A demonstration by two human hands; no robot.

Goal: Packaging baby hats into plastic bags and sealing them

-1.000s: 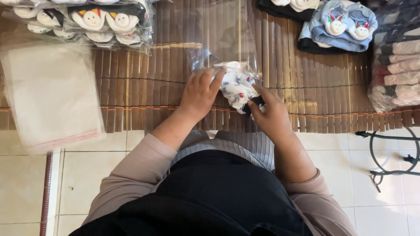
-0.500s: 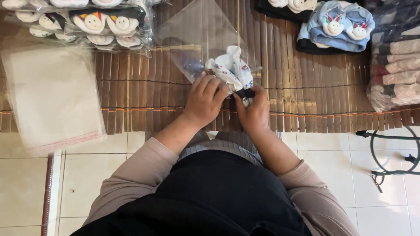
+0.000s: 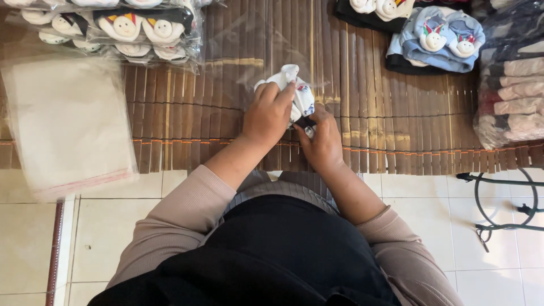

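The left hand has its fingers curled over a small white pair of baby socks and pinches it from above, while the right hand pinches the dark lower end of the same pair, which sits between both hands, at the mouth of a clear plastic bag lying just beyond the fingers on the bamboo mat. I think the thin bag (it looks very slippery) could slide away or crumple shut, because no finger clearly holds its opening. The socks might also unfold or catch on the bag's edge if the grip loosens.
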